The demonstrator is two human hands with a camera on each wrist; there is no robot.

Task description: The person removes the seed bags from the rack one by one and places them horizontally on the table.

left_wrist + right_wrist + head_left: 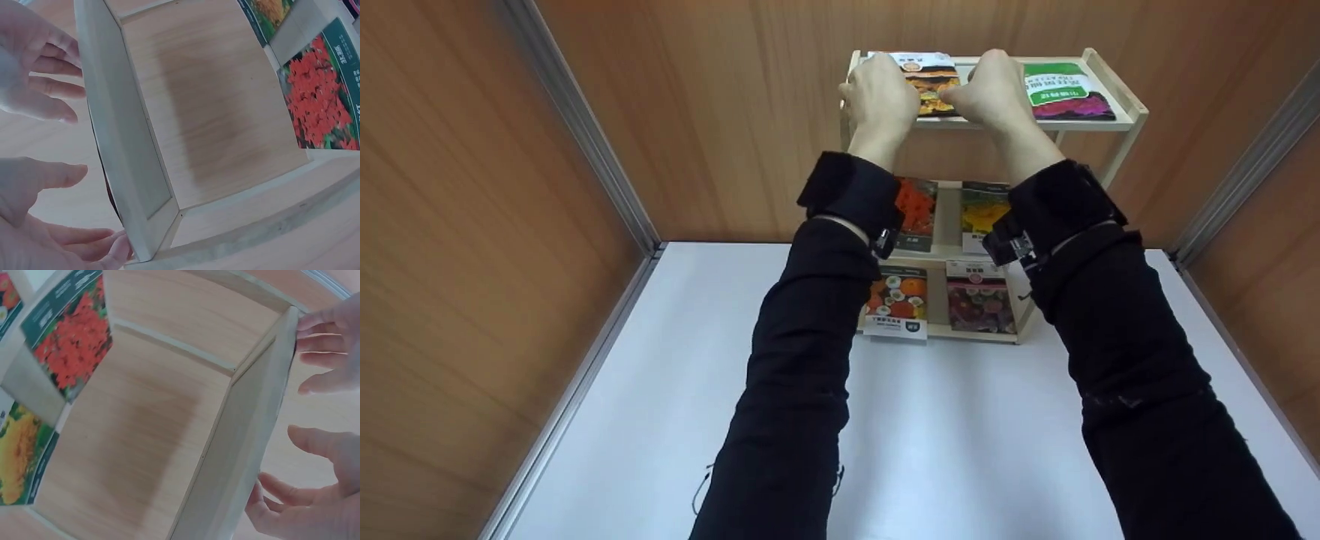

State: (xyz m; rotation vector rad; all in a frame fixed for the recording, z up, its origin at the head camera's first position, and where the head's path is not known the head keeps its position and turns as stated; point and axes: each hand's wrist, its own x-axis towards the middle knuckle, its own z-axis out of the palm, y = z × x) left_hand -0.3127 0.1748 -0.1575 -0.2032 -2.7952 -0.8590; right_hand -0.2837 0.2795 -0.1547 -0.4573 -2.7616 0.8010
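A two-handed reach spans the top shelf (1116, 112) of a small pale wooden rack. My left hand (881, 94) is over the shelf's left end, at the left side of a seed packet with orange flowers (934, 86). At that packet's right side is my right hand (997, 90), its thumb pointing towards it. In the left wrist view, the fingertips (121, 247) of my left hand meet the shelf corner. The right wrist view shows my right hand's fingertips (256, 498) at the shelf edge. The packet's face is hidden in both wrist views.
A green-and-white seed packet (1065, 90) lies at the top shelf's right. Below stand packets with red flowers (916, 214), yellow flowers (984, 214), orange and white flowers (898, 296) and dark pink flowers (981, 304). Wooden panels (720, 112) enclose the white table (682, 300).
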